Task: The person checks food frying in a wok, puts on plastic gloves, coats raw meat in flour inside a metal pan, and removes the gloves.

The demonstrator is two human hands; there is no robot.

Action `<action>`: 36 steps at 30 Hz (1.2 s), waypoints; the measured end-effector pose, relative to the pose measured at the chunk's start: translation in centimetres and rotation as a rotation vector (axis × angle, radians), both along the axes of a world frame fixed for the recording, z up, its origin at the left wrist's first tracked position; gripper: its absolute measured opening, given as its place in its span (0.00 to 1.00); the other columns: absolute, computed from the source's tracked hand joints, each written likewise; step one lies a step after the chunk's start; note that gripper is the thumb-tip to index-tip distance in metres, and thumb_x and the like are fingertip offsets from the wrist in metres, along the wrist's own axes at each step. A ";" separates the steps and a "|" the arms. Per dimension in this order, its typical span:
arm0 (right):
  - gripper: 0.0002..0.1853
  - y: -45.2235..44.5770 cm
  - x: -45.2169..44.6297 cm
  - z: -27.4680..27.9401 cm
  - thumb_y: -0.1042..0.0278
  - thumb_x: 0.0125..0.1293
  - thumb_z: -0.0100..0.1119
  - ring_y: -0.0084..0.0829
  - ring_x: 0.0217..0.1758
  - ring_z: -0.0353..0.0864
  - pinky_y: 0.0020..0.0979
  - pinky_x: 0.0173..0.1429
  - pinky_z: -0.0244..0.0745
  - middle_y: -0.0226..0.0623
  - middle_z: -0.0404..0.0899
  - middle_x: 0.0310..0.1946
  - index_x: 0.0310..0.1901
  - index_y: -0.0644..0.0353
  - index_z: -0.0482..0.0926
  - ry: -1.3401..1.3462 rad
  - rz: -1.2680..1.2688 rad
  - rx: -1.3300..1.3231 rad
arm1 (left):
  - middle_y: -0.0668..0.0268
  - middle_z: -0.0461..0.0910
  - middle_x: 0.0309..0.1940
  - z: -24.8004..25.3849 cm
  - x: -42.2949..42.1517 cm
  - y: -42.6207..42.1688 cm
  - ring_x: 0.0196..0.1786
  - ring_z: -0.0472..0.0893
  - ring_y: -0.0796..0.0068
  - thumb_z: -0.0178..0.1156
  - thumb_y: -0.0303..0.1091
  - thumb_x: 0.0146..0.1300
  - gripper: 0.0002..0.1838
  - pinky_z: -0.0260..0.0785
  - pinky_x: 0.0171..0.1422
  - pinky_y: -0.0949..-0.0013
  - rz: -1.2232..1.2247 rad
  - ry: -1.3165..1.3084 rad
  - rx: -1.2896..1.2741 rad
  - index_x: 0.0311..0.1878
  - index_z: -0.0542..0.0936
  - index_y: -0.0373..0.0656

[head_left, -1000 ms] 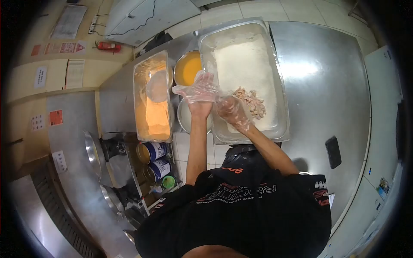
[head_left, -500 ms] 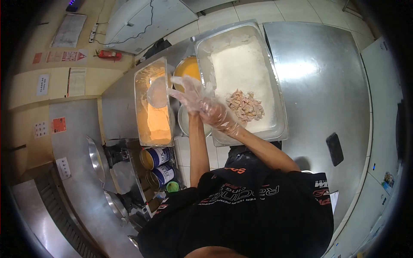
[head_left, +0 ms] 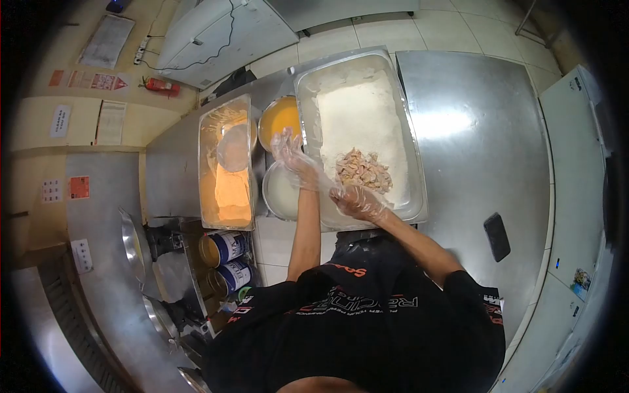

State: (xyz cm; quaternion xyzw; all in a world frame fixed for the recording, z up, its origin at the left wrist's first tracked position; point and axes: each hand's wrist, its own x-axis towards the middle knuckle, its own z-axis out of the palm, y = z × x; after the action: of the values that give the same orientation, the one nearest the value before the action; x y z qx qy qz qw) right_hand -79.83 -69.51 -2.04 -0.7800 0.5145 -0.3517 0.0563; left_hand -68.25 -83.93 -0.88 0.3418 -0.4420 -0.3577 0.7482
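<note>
Clear plastic gloves cover both hands. My left hand [head_left: 293, 157] has its fingers apart, over the bowls of orange-yellow liquid [head_left: 283, 116] and whitish liquid [head_left: 280, 196]. My right hand [head_left: 357, 201] is closed on the stretched cuff of the left glove [head_left: 322, 181], near the lower left of a deep metal tray [head_left: 420, 164]. Inside that tray, white flour [head_left: 360, 118] lies under a heap of pale meat pieces [head_left: 363, 171], just beyond my right hand.
A second tray [head_left: 203, 164] on the left holds orange powder [head_left: 232, 193] and a round sieve [head_left: 233, 147]. A black phone [head_left: 496, 237] lies on the steel table [head_left: 472, 170] at right. Tins [head_left: 229, 247] and pans [head_left: 134, 245] stand at lower left.
My right hand has moved from against the left wrist to the right and down, pulling the glove's plastic out. The left hand's fingers have turned upward.
</note>
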 end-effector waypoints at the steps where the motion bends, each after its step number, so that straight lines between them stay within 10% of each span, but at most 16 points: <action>1: 0.06 -0.3 -1.0 -1.3 0.71 0.59 0.50 0.35 0.20 0.74 0.32 0.25 0.71 0.37 0.69 0.18 0.39 0.58 0.73 0.000 0.096 0.172 | 0.54 0.71 0.54 0.7 0.1 0.2 0.56 0.73 0.61 0.46 0.44 0.66 0.23 0.66 0.58 0.59 0.028 0.043 0.110 0.60 0.62 0.40; 3: 0.15 -1.7 -3.8 -6.3 0.65 0.60 0.52 0.38 0.31 0.77 0.33 0.34 0.72 0.42 0.74 0.27 0.47 0.60 0.72 -0.111 0.166 0.250 | 0.55 0.72 0.51 0.2 1.1 0.1 0.51 0.76 0.60 0.48 0.41 0.65 0.20 0.71 0.52 0.61 0.064 0.088 0.230 0.56 0.64 0.40; 6: 0.49 -6.3 -7.3 -6.6 0.30 0.54 0.49 0.43 0.69 0.54 0.46 0.69 0.51 0.47 0.56 0.66 0.66 0.65 0.55 0.270 -0.180 0.503 | 0.56 0.71 0.54 -3.7 2.7 -1.1 0.53 0.75 0.54 0.45 0.47 0.66 0.24 0.71 0.48 0.58 -0.313 -0.203 0.376 0.58 0.64 0.40; 12: 0.62 -19.0 -10.4 -10.0 0.18 0.40 0.50 0.40 0.76 0.32 0.45 0.74 0.21 0.46 0.41 0.72 0.68 0.64 0.52 0.013 -0.494 0.576 | 0.58 0.71 0.51 -8.9 1.3 0.3 0.47 0.77 0.56 0.48 0.39 0.66 0.18 0.74 0.41 0.63 -0.486 0.194 0.649 0.56 0.66 0.41; 15: 0.58 -23.3 -8.0 -13.6 0.24 0.44 0.55 0.41 0.73 0.46 0.43 0.74 0.41 0.47 0.48 0.70 0.67 0.63 0.52 0.085 -0.297 0.321 | 0.57 0.70 0.53 -14.1 2.3 -2.8 0.48 0.76 0.58 0.49 0.35 0.63 0.20 0.72 0.45 0.64 -0.529 0.070 0.741 0.58 0.67 0.41; 18: 0.58 -24.7 -5.9 -21.4 0.27 0.36 0.65 0.41 0.63 0.65 0.36 0.66 0.60 0.50 0.69 0.57 0.65 0.58 0.58 -0.221 0.172 0.610 | 0.54 0.69 0.56 -15.7 1.4 -4.2 0.51 0.75 0.58 0.48 0.34 0.62 0.22 0.69 0.50 0.63 -0.458 -0.844 0.656 0.60 0.65 0.39; 21: 0.58 -19.4 -8.3 -8.9 0.26 0.44 0.59 0.38 0.57 0.72 0.30 0.60 0.67 0.50 0.70 0.55 0.67 0.64 0.52 0.289 0.439 0.871 | 0.51 0.67 0.58 -15.9 0.4 -0.8 0.54 0.73 0.58 0.48 0.32 0.61 0.25 0.66 0.56 0.62 -0.327 -1.304 0.473 0.62 0.64 0.36; 28: 0.60 -6.8 -5.6 -9.4 0.34 0.34 0.70 0.47 0.62 0.67 0.39 0.67 0.61 0.56 0.67 0.57 0.63 0.71 0.56 0.366 -0.340 0.749 | 0.48 0.66 0.60 -15.8 -0.2 6.5 0.59 0.71 0.58 0.50 0.34 0.57 0.31 0.60 0.63 0.60 -0.350 -1.591 0.398 0.64 0.61 0.34; 31: 0.67 -6.8 -5.9 -8.3 0.30 0.30 0.70 0.47 0.66 0.61 0.35 0.69 0.58 0.62 0.58 0.63 0.64 0.76 0.52 0.196 0.066 1.229 | 0.48 0.67 0.60 -15.1 0.8 6.7 0.59 0.70 0.58 0.53 0.35 0.54 0.33 0.58 0.65 0.59 -0.606 -1.651 0.415 0.64 0.61 0.33; 36: 0.65 -10.7 -9.5 -3.8 0.34 0.29 0.73 0.43 0.61 0.67 0.34 0.67 0.59 0.54 0.68 0.56 0.63 0.73 0.55 0.379 0.180 1.049 | 0.47 0.67 0.59 -11.6 0.8 4.3 0.61 0.69 0.58 0.57 0.39 0.51 0.38 0.55 0.68 0.59 -1.052 -1.880 0.388 0.65 0.60 0.33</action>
State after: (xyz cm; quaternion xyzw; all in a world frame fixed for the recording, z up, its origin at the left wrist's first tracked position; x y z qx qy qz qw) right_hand -89.36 -80.26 -5.87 -0.7378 0.5530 0.1038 0.3728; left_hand -67.49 -79.67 -12.52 0.3589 -0.8634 -0.2922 -0.2008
